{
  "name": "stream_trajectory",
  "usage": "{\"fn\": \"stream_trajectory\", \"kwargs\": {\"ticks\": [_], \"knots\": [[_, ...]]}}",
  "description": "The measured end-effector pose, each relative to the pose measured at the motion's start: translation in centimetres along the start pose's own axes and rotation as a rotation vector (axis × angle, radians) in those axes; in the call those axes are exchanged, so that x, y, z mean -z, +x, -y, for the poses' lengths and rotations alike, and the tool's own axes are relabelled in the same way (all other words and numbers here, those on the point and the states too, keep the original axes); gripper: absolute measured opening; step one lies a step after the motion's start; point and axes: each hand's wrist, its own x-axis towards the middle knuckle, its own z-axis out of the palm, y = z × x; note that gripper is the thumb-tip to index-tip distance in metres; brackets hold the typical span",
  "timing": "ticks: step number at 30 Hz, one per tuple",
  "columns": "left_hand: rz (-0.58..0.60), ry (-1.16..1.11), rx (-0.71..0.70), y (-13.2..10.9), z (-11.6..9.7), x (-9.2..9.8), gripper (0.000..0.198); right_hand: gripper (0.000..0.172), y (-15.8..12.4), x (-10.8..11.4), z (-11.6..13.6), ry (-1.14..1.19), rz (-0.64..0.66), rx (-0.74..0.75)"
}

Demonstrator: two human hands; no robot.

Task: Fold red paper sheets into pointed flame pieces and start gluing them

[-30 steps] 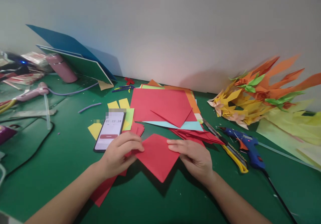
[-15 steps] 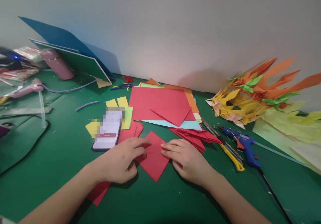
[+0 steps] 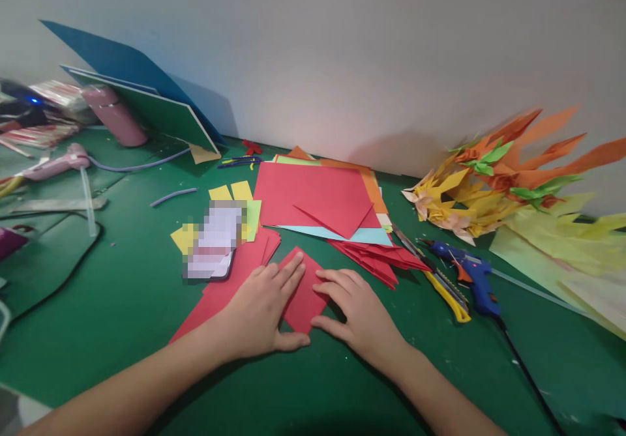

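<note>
A folded red paper square (image 3: 304,292) lies on the green table (image 3: 122,292) in front of me. My left hand (image 3: 267,309) rests flat on its left half, fingers stretched out and thumb at the paper's near corner. My right hand (image 3: 355,312) lies flat on its right edge, fingers spread toward the left. Larger red sheets (image 3: 220,289) lie under my left wrist. A phone (image 3: 215,244) sits just left of the paper, on yellow slips.
A stack of red, orange and blue sheets (image 3: 323,201) lies behind the hands. Folded red pieces (image 3: 376,260), a yellow cutter (image 3: 443,286) and a blue glue gun (image 3: 469,276) are to the right. Paper flowers (image 3: 489,182) sit far right. Boards (image 3: 141,107) lean at the back left.
The red paper has been folded smaller and pressed down onto the table. Both hands went from pinching its edges to lying flat on it, closer together.
</note>
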Motion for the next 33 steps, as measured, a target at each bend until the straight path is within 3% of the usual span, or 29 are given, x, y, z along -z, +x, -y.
{"fn": "stream_trajectory", "kwargs": {"ticks": [4,10,17,23,28,33], "knots": [[-0.003,-0.085,-0.080,-0.4,0.7,0.3,0.100,0.055,0.1,0.7,-0.7,0.024,0.027,0.067],[-0.108,-0.138,-0.154,-0.5,2.1,0.8,0.058,0.029,-0.1,0.7,-1.5,-0.043,-0.053,0.243],[-0.169,-0.133,-0.326,-0.5,3.0,1.9,0.031,0.029,0.3,0.9,-1.2,-0.029,-0.134,0.271],[-0.219,-0.099,-0.164,-0.7,3.1,1.4,0.026,0.022,0.2,0.5,-1.5,0.094,-0.144,0.156],[-0.325,-0.251,0.025,-0.3,3.1,0.3,0.018,0.023,0.0,-0.1,-1.5,0.139,-0.175,-0.018],[-0.286,-0.222,0.046,0.0,2.9,0.2,0.021,0.025,0.2,-0.3,-1.6,0.168,-0.175,0.038]]}}
